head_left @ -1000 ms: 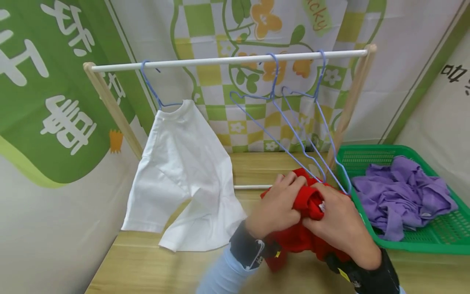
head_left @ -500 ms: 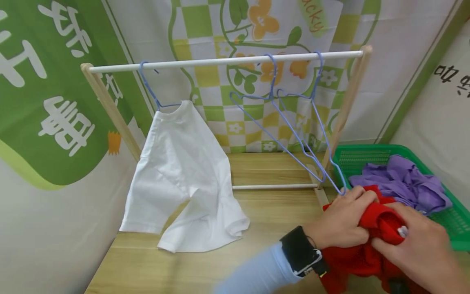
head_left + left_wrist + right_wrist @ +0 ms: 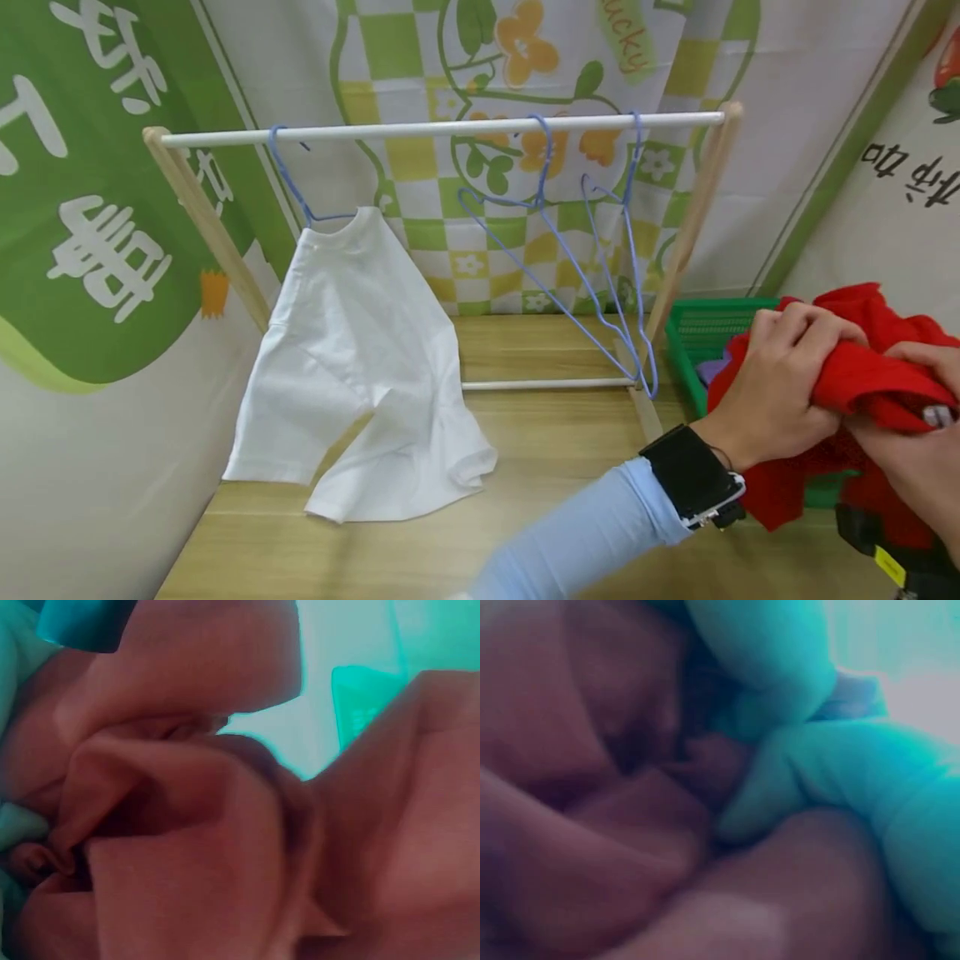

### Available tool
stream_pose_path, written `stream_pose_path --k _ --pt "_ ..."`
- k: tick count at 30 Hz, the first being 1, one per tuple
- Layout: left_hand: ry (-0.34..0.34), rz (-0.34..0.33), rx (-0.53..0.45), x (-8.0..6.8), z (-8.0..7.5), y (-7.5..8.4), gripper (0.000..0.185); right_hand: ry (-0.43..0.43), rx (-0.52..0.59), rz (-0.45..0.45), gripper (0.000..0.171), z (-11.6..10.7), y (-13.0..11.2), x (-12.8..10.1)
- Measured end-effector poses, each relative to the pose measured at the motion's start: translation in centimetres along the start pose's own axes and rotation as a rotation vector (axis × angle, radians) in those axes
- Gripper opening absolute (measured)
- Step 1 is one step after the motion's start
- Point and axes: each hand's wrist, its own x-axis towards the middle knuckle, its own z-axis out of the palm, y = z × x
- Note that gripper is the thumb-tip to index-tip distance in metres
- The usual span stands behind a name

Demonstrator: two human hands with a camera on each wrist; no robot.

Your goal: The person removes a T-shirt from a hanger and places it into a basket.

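A bunched red garment (image 3: 862, 383) is held up at the right, above the green basket (image 3: 693, 333). My left hand (image 3: 787, 375) grips its left side with curled fingers. My right hand (image 3: 915, 454) grips it from the lower right and is partly cut off by the frame edge. Both wrist views are filled with blurred cloth (image 3: 225, 847) close to the lens. Two empty blue hangers (image 3: 592, 275) hang on the white rail (image 3: 442, 129) just left of the hands.
A white T-shirt (image 3: 360, 367) hangs on a blue hanger at the left of the wooden rack, its hem on the wooden table (image 3: 420, 550). The rack's right post (image 3: 686, 225) stands beside the basket. Printed fabric backdrops close in behind and at both sides.
Both hands have carried the red garment from the middle of the table to the right and upward, over the basket. The purple clothes in the basket are now mostly hidden behind it.
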Motion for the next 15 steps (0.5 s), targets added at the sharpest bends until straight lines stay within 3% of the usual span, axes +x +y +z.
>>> stream_pose_path --k 3,6,9,11,13,15 --pt "0.063 0.027 0.034 0.7 -0.3 -0.3 0.043 0.040 0.011 -0.033 0.091 0.3 -0.4 0.8" --pt "0.065 0.039 0.047 0.8 0.5 -1.2 0.042 0.027 -0.071 -0.022 0.078 0.7 -0.4 1.3" --pt "-0.018 0.022 0.053 0.4 2.0 -2.5 0.053 0.023 -0.140 0.000 0.054 1.9 1.2 1.5" --pt "-0.126 -0.053 0.084 -0.3 3.1 -3.3 0.068 -0.019 -0.184 0.040 0.047 3.2 3.0 1.6" --pt "-0.263 -0.157 0.131 -1.4 4.0 -4.0 0.083 -0.182 -0.201 0.110 0.059 4.5 5.3 1.7" --pt "-0.399 -0.254 0.188 -2.8 4.5 -4.6 0.090 -0.476 -0.230 0.227 0.085 5.3 7.2 1.6"
